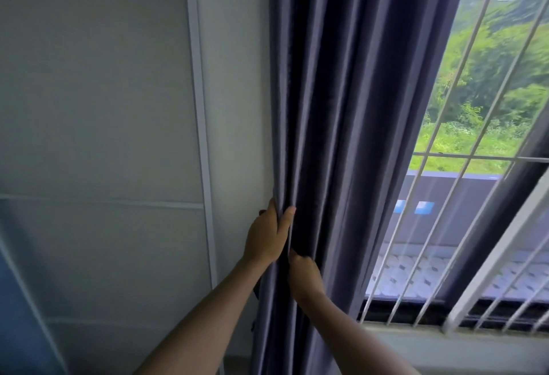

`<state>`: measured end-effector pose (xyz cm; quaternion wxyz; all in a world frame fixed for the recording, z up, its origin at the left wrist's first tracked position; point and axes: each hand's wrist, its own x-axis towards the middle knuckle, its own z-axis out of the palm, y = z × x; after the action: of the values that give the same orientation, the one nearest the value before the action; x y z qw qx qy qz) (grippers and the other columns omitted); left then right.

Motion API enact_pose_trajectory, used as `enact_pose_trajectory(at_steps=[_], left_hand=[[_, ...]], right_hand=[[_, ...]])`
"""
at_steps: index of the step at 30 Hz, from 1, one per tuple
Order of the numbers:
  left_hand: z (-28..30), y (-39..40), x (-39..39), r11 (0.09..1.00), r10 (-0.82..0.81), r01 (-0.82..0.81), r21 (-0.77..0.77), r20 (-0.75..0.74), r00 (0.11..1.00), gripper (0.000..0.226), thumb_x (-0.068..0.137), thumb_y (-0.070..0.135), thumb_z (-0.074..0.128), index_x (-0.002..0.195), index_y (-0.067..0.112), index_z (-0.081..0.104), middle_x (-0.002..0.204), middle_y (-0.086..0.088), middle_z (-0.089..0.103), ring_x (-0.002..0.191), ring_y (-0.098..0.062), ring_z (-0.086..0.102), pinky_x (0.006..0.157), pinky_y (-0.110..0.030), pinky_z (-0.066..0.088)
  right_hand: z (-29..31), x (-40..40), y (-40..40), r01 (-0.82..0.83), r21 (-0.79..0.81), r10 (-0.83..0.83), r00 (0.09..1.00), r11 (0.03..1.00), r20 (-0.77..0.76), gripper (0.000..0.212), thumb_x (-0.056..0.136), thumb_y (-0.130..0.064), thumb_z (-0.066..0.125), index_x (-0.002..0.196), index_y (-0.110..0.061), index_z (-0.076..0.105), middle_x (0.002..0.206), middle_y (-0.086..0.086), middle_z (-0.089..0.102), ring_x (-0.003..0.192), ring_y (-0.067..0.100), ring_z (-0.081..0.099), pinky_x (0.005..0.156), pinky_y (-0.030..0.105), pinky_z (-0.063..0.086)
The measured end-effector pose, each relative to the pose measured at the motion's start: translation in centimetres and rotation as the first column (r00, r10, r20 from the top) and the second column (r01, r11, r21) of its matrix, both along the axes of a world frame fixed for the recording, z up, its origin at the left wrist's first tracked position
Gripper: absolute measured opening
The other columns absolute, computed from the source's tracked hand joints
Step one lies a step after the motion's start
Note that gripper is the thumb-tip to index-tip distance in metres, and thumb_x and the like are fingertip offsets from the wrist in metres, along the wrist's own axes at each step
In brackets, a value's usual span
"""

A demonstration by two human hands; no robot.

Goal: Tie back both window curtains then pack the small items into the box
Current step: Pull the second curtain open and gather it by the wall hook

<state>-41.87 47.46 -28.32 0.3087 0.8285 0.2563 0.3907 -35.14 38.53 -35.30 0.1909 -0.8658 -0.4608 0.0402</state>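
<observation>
Curtain (341,107) folds hide the right hand's (304,273) fingertips; its top and hem are cropped.

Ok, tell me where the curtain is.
Centre of the head view: the curtain hangs between the white wall and barred window, both hands gripping its left folds.

Pale grey wall (234,77) at left with a framed panel (98,92), barred window (463,143) at right, daylight, green trees (502,71) beyond.
</observation>
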Motion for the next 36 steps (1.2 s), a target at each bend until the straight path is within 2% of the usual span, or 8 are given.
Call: enact_pose_trajectory(at_steps=[4,9,13,16,19,23,28,36], left_hand=[[0.7,-0.7,0.4,0.997,0.039,-0.036,0.069,-0.042,0.998,0.082,0.081,0.080,0.029,0.134,0.018,0.041,0.114,-0.001,0.066,0.098,-0.017,0.064,0.080,-0.036,0.057],[0.2,-0.2,0.8,0.989,0.083,-0.071,0.128,-0.092,0.992,0.041,0.099,0.015,0.038,0.138,0.007,0.040,0.092,-0.012,0.065,0.073,-0.021,0.062,0.070,-0.038,0.057],[0.1,0.9,0.3,0.991,0.058,-0.043,0.130,-0.114,0.992,0.041,0.098,0.007,0.036,0.139,0.004,0.039,0.099,-0.013,0.066,0.079,-0.022,0.063,0.079,-0.032,0.056],[0.0,1.2,-0.3,0.992,0.022,-0.012,0.123,-0.075,0.997,0.039,0.099,0.011,0.039,0.138,0.008,0.040,0.109,-0.008,0.065,0.089,-0.020,0.065,0.081,-0.022,0.050],[0.1,1.3,-0.6,0.995,0.024,-0.016,0.098,-0.081,0.996,0.038,0.100,0.015,0.035,0.137,0.010,0.040,0.107,-0.005,0.065,0.084,-0.014,0.063,0.078,-0.018,0.049],[0.2,1.1,-0.4,0.996,0.032,-0.025,0.086,-0.087,0.996,0.035,0.101,0.012,0.032,0.134,0.009,0.042,0.093,0.002,0.061,0.071,-0.009,0.057,0.074,-0.020,0.051],[-0.2,1.0,-0.4,0.996,0.043,-0.038,0.080,-0.061,0.997,0.036,0.102,0.016,0.030,0.136,0.009,0.042,0.090,-0.005,0.065,0.066,-0.010,0.057,0.066,-0.019,0.048],[-0.4,0.3,-0.8,0.997,0.055,-0.055,0.051,0.005,0.998,0.042,0.102,0.029,0.031,0.134,0.007,0.047,0.106,-0.012,0.067,0.088,-0.023,0.065,0.085,-0.031,0.052]], right_hand=[[0.4,-0.6,0.1,-0.042,-0.082,0.046,0.998,0.996,0.044,0.039,0.095,0.000,0.045,0.134,-0.006,0.045,0.109,0.012,0.068,0.091,0.023,0.068,0.080,0.032,0.057],[1.7,-1.5,-0.1,-0.186,-0.316,0.183,0.982,0.930,-0.038,0.042,0.095,-0.001,0.041,0.136,-0.004,0.043,0.126,0.016,0.059,0.107,0.028,0.061,0.088,0.033,0.051],[7.4,0.3,-0.2,-0.275,-0.469,0.235,0.961,0.839,-0.144,0.048,0.091,-0.001,0.044,0.139,-0.006,0.040,0.131,0.016,0.054,0.100,0.027,0.060,0.081,0.031,0.054],[15.3,2.6,-0.7,-0.075,0.219,0.061,0.996,0.973,0.071,0.035,0.086,-0.005,0.050,0.119,-0.011,0.062,0.115,0.013,0.065,0.105,0.031,0.063,0.088,0.034,0.052],[23.6,3.4,-1.1,-0.090,0.770,-0.138,0.964,0.632,0.226,0.038,0.083,-0.006,0.058,0.121,-0.011,0.058,0.122,0.013,0.055,0.111,0.029,0.054,0.090,0.026,0.039],[29.7,4.3,0.7,-0.062,0.913,-0.194,0.969,0.403,0.151,0.068,0.083,-0.016,0.069,0.143,-0.016,0.036,0.143,0.009,0.038,0.132,0.019,0.037,0.101,0.015,0.033],[25.7,5.6,3.8,0.103,0.811,-0.019,0.993,0.576,-0.113,0.072,0.087,-0.005,0.063,0.148,-0.013,0.027,0.138,0.008,0.052,0.122,0.017,0.051,0.092,0.007,0.029],[11.3,3.7,2.8,0.120,0.545,-0.071,0.991,0.830,-0.111,0.018,0.090,0.005,0.049,0.080,-0.006,0.060,0.072,0.003,0.062,0.057,0.011,0.056,0.056,0.021,0.047]])
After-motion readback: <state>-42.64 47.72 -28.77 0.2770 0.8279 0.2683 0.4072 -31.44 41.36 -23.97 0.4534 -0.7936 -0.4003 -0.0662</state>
